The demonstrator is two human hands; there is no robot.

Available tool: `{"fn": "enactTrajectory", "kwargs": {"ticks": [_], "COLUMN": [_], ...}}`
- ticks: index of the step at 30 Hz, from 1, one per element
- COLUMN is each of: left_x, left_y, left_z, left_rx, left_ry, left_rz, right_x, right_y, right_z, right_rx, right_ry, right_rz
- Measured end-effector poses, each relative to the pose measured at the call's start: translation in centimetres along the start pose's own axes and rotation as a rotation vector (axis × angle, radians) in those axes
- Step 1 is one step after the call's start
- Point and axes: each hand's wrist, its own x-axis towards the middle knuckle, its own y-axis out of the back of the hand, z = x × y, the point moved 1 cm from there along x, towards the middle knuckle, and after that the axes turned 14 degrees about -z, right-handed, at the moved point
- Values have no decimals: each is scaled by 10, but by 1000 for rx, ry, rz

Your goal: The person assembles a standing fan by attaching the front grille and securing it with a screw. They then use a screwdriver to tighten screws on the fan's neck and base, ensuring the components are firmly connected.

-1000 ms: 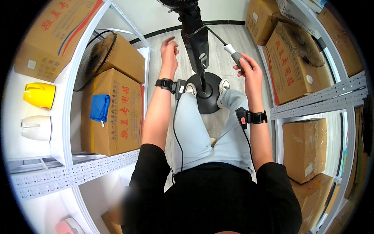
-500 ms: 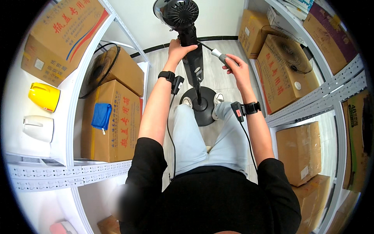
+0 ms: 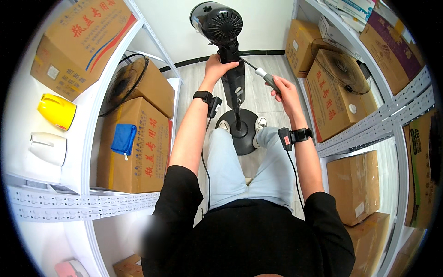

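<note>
A black stand fan without its blades or guard stands on the floor in front of me, its motor head [image 3: 218, 21] up top and its round base [image 3: 241, 130] between my feet. My left hand [image 3: 215, 66] grips the fan's neck just below the motor. My right hand [image 3: 285, 91] holds a grey-handled screwdriver [image 3: 261, 75], whose shaft points at the fan's neck near my left hand.
White metal shelving flanks me on both sides. The left shelves hold cardboard boxes [image 3: 140, 143], a fan guard [image 3: 121, 85], a blue cloth [image 3: 122, 139], a yellow kettle [image 3: 56, 111] and a white kettle [image 3: 47, 147]. The right shelves hold more boxes and another fan guard [image 3: 342, 64].
The fan's motor head has come into view. My left hand closed around the neck, and my right hand brought the screwdriver tip in toward it.
</note>
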Motion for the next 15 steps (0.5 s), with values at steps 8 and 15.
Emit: {"fn": "enactTrajectory", "kwargs": {"ticks": [8, 15], "left_x": [1, 1], "left_y": [6, 4], "left_z": [-3, 1], "left_rx": [5, 30], "left_ry": [-9, 20], "left_rz": [-3, -53], "right_x": [-7, -3], "right_y": [-13, -11], "right_z": [-18, -11], "right_rx": [-947, -412], "right_ry": [451, -3], "right_rz": [185, 168]}}
